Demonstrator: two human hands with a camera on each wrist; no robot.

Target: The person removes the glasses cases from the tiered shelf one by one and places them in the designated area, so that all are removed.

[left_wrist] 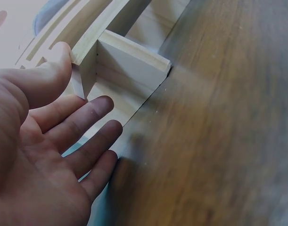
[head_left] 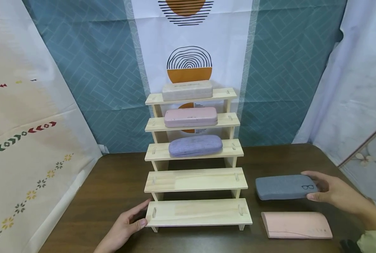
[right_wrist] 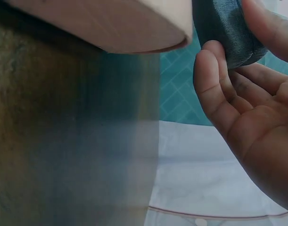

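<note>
A blue-grey glasses case (head_left: 281, 187) with a small spectacles print is held at its right end by my right hand (head_left: 335, 192). In the right wrist view, thumb and fingers pinch the end of this case (right_wrist: 228, 33). My left hand (head_left: 124, 225) holds the left end of the lowest step of a pale wooden stepped rack (head_left: 197, 212), thumb at the front corner and index finger farther back. The other left fingers (left_wrist: 99, 143) extend loosely beside the rack. A pink glasses case (head_left: 297, 225) lies on the table, nearer me than the blue-grey one.
On the rack's upper three steps sit a light grey case (head_left: 187, 91), a pink case (head_left: 191, 117) and a purple-blue case (head_left: 195, 146), top to bottom. The dark wooden table (head_left: 112, 186) meets a patterned curtain (head_left: 102, 70) at the back.
</note>
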